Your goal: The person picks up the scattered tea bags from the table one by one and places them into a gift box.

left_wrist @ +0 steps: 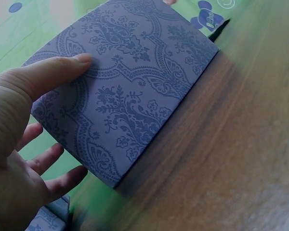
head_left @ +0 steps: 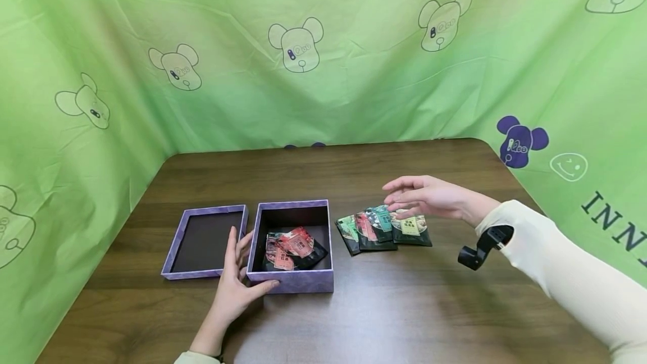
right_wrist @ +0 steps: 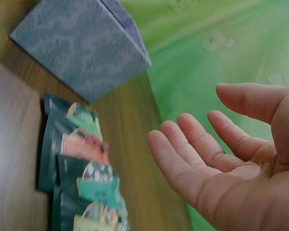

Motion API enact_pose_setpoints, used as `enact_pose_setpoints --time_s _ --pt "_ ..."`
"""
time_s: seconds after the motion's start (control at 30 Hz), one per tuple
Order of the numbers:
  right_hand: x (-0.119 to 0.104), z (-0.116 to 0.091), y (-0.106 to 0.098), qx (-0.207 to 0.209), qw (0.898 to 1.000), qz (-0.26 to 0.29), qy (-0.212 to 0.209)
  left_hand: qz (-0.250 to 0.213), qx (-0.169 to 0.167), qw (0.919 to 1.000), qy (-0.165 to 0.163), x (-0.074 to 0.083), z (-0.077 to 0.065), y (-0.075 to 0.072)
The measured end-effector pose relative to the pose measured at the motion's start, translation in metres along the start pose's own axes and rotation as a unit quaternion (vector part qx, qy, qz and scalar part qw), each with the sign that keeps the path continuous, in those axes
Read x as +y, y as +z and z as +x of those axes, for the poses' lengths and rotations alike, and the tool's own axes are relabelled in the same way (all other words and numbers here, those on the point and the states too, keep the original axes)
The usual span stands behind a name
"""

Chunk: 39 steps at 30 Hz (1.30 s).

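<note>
A purple patterned box (head_left: 308, 282) stands uncovered at mid-table with red-and-black sachets (head_left: 299, 246) inside. My left hand (head_left: 236, 291) is at its near left corner. The thumb lies straight along the front face, and the other fingers extend along the left side, as the left wrist view also shows. To the right of the box, several dark sachets (head_left: 376, 243) with green, red, teal and yellow labels overlap in a fanned row. Just above the yellow-labelled sachet (head_left: 413, 231) hovers my right hand (head_left: 427, 198), its fingers loosely extended and holding nothing.
The box's purple-rimmed lid (head_left: 202, 243) lies with its dark inside up, left of the box and close to the left fingers. Behind the wooden table (head_left: 404, 308) hangs a green printed cloth (head_left: 354, 100). A black wrist camera (head_left: 482, 249) sticks out below the right sleeve.
</note>
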State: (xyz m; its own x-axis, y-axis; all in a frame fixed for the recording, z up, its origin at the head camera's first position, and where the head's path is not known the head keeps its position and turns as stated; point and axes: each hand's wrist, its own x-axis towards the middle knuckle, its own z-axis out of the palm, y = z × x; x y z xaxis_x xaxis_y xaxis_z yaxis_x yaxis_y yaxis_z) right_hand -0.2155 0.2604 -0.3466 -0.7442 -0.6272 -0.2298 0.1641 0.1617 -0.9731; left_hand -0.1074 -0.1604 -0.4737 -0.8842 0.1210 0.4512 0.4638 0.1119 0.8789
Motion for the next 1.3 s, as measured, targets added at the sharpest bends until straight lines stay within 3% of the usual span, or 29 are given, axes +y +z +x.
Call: enact_pose_setpoints --time_s 0.23,0.5,0.83,1.07,1.3 --pt "0.024 -0.002 -0.018 0.057 0.997 0.008 0.049 0.001 0.000 1.0000 0.009 0.000 0.001 0.000" --pt "0.049 0.000 -0.034 0.089 0.994 0.001 0.058 0.002 -0.003 0.9997 0.022 -0.001 0.004 0.000" --pt "0.067 0.003 -0.047 0.138 0.985 -0.092 0.056 0.003 -0.005 0.9998 0.020 -0.001 0.004 -0.001" --pt "0.075 0.006 -0.046 0.176 0.956 -0.229 0.060 0.003 -0.006 0.9996 0.026 -0.002 0.003 0.000" --pt "0.086 0.009 -0.043 0.173 0.917 -0.356 0.044 0.003 -0.004 0.9998 0.021 -0.003 0.002 -0.001"
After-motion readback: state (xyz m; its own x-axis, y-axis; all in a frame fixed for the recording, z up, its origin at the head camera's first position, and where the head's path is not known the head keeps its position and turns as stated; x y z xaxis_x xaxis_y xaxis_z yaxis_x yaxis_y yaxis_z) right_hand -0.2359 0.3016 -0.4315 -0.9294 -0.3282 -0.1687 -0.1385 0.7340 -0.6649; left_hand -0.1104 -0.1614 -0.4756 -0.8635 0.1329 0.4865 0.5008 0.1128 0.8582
